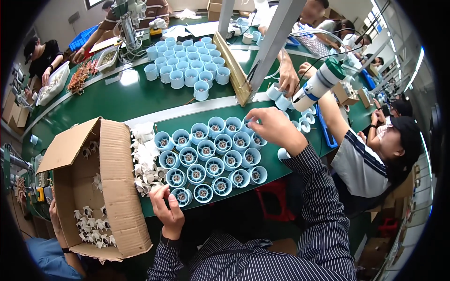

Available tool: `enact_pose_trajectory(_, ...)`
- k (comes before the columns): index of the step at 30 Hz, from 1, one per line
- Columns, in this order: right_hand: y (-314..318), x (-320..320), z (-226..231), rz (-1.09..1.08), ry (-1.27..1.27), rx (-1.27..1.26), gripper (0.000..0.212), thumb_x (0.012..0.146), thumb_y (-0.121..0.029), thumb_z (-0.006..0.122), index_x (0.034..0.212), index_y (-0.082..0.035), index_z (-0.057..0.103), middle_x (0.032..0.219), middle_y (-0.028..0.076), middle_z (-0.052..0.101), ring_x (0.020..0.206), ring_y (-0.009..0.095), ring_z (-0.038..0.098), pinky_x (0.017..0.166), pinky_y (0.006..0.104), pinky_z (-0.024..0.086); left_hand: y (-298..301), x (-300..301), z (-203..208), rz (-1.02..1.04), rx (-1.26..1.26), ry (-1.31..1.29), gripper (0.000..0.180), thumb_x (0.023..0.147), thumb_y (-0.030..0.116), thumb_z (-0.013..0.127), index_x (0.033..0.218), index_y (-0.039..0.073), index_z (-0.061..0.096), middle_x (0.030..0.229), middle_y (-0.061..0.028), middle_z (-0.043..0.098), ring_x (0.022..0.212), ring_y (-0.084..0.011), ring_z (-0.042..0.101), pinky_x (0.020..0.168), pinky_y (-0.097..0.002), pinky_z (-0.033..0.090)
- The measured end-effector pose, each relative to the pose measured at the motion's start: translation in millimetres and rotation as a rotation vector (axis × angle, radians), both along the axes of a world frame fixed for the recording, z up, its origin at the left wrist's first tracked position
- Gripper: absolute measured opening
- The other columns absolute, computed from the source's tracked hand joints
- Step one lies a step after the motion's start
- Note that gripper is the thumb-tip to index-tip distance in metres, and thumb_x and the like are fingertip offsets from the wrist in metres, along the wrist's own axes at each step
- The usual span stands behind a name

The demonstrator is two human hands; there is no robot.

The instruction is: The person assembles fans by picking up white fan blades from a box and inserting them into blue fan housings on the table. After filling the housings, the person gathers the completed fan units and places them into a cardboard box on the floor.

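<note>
Now, from the head view: the left hand (167, 206) sits at the near table edge, fingers curled around a small white piece, just beside the pile of white fan pieces (144, 161). The right hand (272, 125) reaches to the far corner of the blue cup cluster (211, 157), fingertips pinching at one blue cup (247, 124). Risk, I'd judge: those cups stand touching, so a sleeve brushing through could topple neighbours off the green table (140, 96).
</note>
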State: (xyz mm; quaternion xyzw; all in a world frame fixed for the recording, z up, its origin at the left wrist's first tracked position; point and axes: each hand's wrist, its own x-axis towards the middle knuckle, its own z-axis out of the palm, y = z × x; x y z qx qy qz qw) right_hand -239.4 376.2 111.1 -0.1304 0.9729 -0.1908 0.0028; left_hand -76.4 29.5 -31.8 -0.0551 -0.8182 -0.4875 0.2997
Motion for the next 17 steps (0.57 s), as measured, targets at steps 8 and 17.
enact_pose_trajectory(8, -63, -132, -42, 0.150, 0.211, 0.121, 0.027, 0.094, -0.017, 0.072, 0.115, 0.000, 0.069, 0.112, 0.025, 0.073, 0.107, 0.041, 0.072, 0.093, 0.0492, 0.059, -2, 4, 0, 0.002, -0.007, 0.028, 0.026, 0.102, 0.010, 0.057, 0.122, -0.004, 0.063, 0.111, -0.0174, 0.060, 0.090, -0.0269, 0.058, 0.079, -0.0369, 0.051)
enact_pose_trajectory(17, -90, -211, -68, -0.080, -0.035, 0.271, 0.050, 0.086, -0.020, 0.084, 0.130, -0.002, 0.069, 0.133, 0.032, 0.070, 0.122, 0.045, 0.071, 0.101, 0.0471, 0.060, -4, 3, -6, -0.013, 0.009, -0.037, 0.029, 0.104, 0.018, 0.057, 0.123, -0.003, 0.064, 0.114, -0.0171, 0.060, 0.093, -0.0276, 0.057, 0.082, -0.0388, 0.050)
